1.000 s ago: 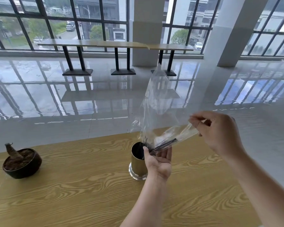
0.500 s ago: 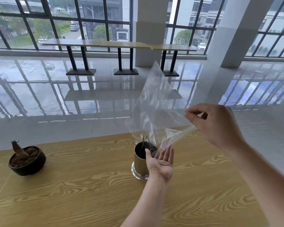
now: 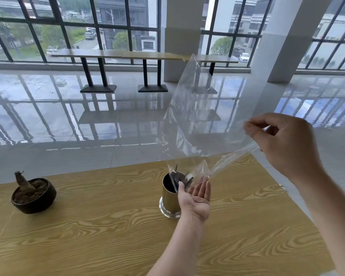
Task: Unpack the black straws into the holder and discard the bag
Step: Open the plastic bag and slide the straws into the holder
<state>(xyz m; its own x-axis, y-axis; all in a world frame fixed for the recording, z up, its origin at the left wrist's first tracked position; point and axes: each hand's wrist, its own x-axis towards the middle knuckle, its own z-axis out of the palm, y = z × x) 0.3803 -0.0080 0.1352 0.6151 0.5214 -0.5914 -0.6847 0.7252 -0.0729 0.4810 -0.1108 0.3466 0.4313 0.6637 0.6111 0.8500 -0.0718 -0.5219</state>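
Note:
A clear plastic bag (image 3: 199, 120) hangs in the air above the table, its mouth drooping over a gold cylindrical holder (image 3: 168, 198). My right hand (image 3: 285, 148) pinches the bag's far end, raised to the right. Black straws (image 3: 182, 179) poke out of the holder's top, their lower parts hidden inside it. My left hand (image 3: 196, 198) is palm-up right beside the holder's rim, fingers extended, touching the bag's mouth. The bag looks empty.
The wooden table (image 3: 108, 232) carries a dark bowl-shaped pot (image 3: 34, 197) with a dry stump at the left. Its right edge runs diagonally past my right forearm. Beyond lie a glossy tiled floor, a long bench table (image 3: 143, 55) and a pillar.
The straws slid out of the bag into the holder. My right hand lifted the bag's end higher, and my left hand opened flat under the bag's mouth.

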